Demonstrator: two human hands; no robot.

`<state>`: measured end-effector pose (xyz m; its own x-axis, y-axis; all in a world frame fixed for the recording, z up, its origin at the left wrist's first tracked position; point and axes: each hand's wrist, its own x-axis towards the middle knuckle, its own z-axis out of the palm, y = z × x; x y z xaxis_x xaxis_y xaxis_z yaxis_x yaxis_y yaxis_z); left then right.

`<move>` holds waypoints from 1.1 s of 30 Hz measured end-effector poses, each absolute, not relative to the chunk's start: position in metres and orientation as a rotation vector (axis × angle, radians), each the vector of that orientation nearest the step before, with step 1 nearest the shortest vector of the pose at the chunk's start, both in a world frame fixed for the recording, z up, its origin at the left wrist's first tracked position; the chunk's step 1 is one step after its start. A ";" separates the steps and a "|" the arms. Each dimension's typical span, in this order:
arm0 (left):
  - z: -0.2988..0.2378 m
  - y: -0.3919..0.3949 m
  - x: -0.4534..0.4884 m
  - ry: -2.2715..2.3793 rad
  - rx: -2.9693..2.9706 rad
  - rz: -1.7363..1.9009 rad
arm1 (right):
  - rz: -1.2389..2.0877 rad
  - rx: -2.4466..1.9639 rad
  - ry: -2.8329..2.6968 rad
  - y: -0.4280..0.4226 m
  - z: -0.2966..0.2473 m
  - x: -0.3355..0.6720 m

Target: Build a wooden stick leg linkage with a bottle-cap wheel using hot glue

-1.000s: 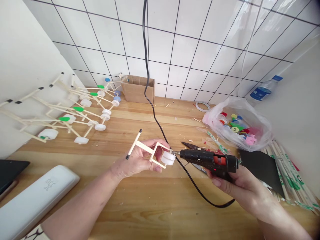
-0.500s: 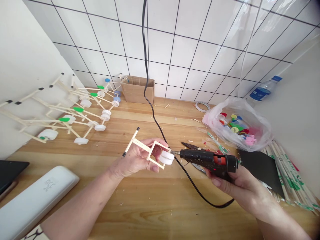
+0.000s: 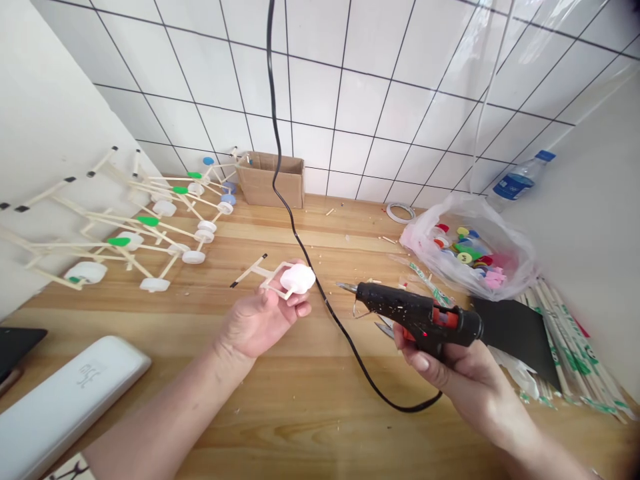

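Observation:
My left hand (image 3: 260, 320) is closed around a small frame of wooden sticks (image 3: 260, 272) with a white bottle cap (image 3: 297, 278) stuck on its end. The cap faces the camera and the sticks point up and to the left. My right hand (image 3: 450, 370) grips a black hot glue gun (image 3: 420, 313) with a red trigger. Its metal nozzle points left, a short gap away from the cap. The gun's black cord (image 3: 300, 247) loops over the wooden table and runs up the tiled wall.
Several finished stick-and-cap models (image 3: 145, 227) lie at the left. A cardboard box (image 3: 273, 179) stands by the wall. A plastic bag of coloured caps (image 3: 470, 257), a tape roll (image 3: 401, 212), a water bottle (image 3: 517, 181), chopstick packs (image 3: 575, 353) and a black sheet (image 3: 515, 330) lie right. A white case (image 3: 65, 400) sits front left.
My left hand has drawn the stick frame away from the nozzle to the left and turned it, so the cap now faces the camera. The glue gun has stayed almost still.

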<state>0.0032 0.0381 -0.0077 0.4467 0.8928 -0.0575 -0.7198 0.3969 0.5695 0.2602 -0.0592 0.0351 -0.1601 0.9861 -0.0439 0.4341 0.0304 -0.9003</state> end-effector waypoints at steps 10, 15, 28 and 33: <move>-0.009 0.037 0.006 0.461 0.713 1.090 | 1.030 -1.323 -1.645 -0.073 0.029 0.250; -0.006 0.039 0.003 0.482 0.812 1.101 | 1.134 -1.372 -1.611 -0.073 0.026 0.246; 0.001 0.039 0.002 0.561 0.913 1.124 | 1.118 -1.481 -1.719 -0.073 0.024 0.257; 0.002 0.039 0.002 0.586 0.917 1.114 | 1.067 -1.490 -1.758 -0.075 0.023 0.262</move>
<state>0.0016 0.0391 0.0018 0.3560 0.9337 0.0392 -0.4969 0.1536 0.8541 0.2622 -0.0750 0.0234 -0.1965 0.9788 -0.0578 0.5032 0.0500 -0.8627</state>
